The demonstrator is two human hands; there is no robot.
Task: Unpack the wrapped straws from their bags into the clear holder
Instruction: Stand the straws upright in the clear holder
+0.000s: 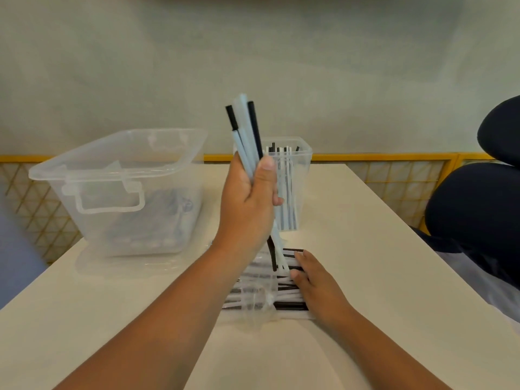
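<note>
**Straws lifted, holder waiting**

Nearest, right hand [315, 280] laid flat, fingers spread over loose straws [284, 294] and their opened bag [253, 308] on the surface [380, 263], likely to stop rolling. Above, left hand [250, 204] clenched around a held bundle [247, 130], upright, seemingly aligned for dropping. Behind, clear holder [298, 164], partly filled. Farther left, storage bin [118, 187] with more bags.

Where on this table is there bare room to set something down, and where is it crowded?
Bare table lies right of the straw holder and right hand, out to the table's right edge, and near the front left, below the clear bin. It is crowded at the centre: the straw pile, its bag and the left hand gripping straws.
</note>
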